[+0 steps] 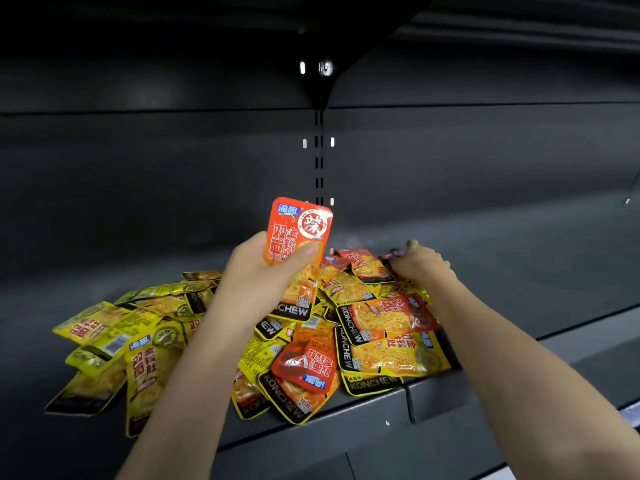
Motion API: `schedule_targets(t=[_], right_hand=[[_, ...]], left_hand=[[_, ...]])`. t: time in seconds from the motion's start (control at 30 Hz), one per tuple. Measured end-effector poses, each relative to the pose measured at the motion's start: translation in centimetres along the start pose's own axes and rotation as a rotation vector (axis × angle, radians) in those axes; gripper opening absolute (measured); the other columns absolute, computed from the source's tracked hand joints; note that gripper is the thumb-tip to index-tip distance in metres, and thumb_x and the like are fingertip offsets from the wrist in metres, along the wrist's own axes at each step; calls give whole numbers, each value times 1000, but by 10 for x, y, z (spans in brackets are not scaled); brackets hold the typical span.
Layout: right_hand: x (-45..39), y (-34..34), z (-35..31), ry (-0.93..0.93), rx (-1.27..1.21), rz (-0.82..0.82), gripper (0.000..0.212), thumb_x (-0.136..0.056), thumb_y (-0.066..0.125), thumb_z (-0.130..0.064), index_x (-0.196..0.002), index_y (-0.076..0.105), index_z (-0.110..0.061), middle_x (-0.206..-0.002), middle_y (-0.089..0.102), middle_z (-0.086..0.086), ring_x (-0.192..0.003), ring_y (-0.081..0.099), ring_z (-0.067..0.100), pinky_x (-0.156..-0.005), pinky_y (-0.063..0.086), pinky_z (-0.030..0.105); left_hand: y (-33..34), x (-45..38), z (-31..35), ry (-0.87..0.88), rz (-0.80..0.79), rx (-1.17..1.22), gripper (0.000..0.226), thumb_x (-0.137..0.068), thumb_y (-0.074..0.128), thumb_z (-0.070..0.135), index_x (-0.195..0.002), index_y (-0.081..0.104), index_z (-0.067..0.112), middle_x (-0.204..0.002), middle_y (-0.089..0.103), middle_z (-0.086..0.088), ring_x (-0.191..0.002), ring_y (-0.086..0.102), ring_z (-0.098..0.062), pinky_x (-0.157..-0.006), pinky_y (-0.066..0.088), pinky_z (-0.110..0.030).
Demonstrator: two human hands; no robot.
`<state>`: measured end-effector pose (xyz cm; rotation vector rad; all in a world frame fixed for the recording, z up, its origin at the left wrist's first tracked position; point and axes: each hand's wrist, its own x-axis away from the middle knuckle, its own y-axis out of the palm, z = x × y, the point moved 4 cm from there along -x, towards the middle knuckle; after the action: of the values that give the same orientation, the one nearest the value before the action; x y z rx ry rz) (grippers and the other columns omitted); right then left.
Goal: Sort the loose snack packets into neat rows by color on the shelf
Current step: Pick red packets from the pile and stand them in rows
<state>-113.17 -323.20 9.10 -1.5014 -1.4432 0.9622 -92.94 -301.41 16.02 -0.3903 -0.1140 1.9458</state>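
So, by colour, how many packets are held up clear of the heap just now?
Red: 1, the red packet in the left hand
Yellow: 0
Total: 1

Shop: slotted display shelf.

**Readable text: packets only**

"KONCHEW" sits on the black end band of several packets: red packet, yellow packet, and one at the pile's front. Held packet carries Chinese print, "双面" legible, and "CHEW" shows below the hand. Yellow packets at left read "双面肚".
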Motion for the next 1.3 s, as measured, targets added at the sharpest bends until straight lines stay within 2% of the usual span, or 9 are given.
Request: schedule_targets(t=[0.17, 0.4, 0.53, 0.67, 0.83, 0.93, 1.0, 1.1, 1.3], right_hand=[[0, -2, 0, -26, 2, 66, 60, -88, 51, -57, -128, 41, -13, -129, 54, 13, -122, 48, 33, -104, 35, 44], [22, -27, -27, -76, 4, 311, 63, -82, 66, -32, -129, 30, -8, -129, 38, 18, -113, 53, 38, -94, 38, 40], [65, -55, -65, -215, -272, 337, 68, -77, 74, -29, -125, 33, -3, -124, 49, 21, -114, 51, 40, -91, 42, 43], [135, -57, -107, -428, -541, 232, 62, -76, 74, -42, -115, 42, -6, -114, 59, 12, -105, 56, 31, -83, 46, 36], [212, -16, -150, -552, -684, 55, 52, -81, 60, -57, -106, 38, -17, -85, 58, -6, -75, 52, 17, -57, 31, 29], [241, 10, -177, -586, -763, -19, 51, -83, 59, -54, -108, 29, -21, -83, 56, -12, -71, 54, 7, -54, 38, 14], [256, 28, -196, -576, -818, -95, 48, -86, 59, -48, -110, 25, -23, -86, 54, -14, -73, 54, -1, -55, 38, 5], [279, 50, -227, -570, -812, -251, 38, -91, 54, -31, -110, 23, -22, -89, 53, -10, -78, 53, 0, -59, 37, 7], [322, 84, -288, -537, -835, -471, 31, -87, 59, -22, -106, 35, -29, -88, 61, -9, -81, 61, 7, -78, 52, 33]], left_hand=[[4, 8, -11, -51, 30, 51, 19, -82, 67, 44, -93, 63, 30, -91, 71, 9, -88, 67, -11, -79, 51, -32], [0, 11, -15, -72, 70, 93, 13, -86, 64, 40, -95, 61, 30, -93, 69, 11, -88, 64, -6, -66, 42, -21], [-12, 17, -23, -73, 125, 143, 16, -87, 63, 38, -101, 63, 30, -93, 70, 13, -87, 64, -2, -65, 42, -19], [-39, 28, -38, -91, 215, 181, 11, -88, 62, 39, -96, 63, 31, -92, 71, 14, -89, 65, -3, -69, 44, -23], [-101, 49, -57, -137, 344, 158, 13, -88, 61, 38, -95, 64, 28, -90, 72, 7, -84, 69, -12, -69, 53, -33], [-144, 65, -66, -150, 397, 99, 13, -92, 57, 35, -93, 63, 23, -85, 72, 2, -74, 70, -15, -54, 51, -23], [-170, 75, -75, -162, 409, 99, 13, -93, 56, 30, -95, 64, 19, -88, 72, -2, -76, 70, -16, -57, 53, -22], [-211, 85, -90, -185, 462, 125, 11, -93, 55, 23, -98, 62, 16, -93, 71, -3, -83, 69, -17, -66, 51, -25], [-295, 100, -106, -152, 621, 147, 5, -91, 59, 16, -94, 55, 19, -96, 67, -5, -84, 65, -17, -68, 50, -29]])
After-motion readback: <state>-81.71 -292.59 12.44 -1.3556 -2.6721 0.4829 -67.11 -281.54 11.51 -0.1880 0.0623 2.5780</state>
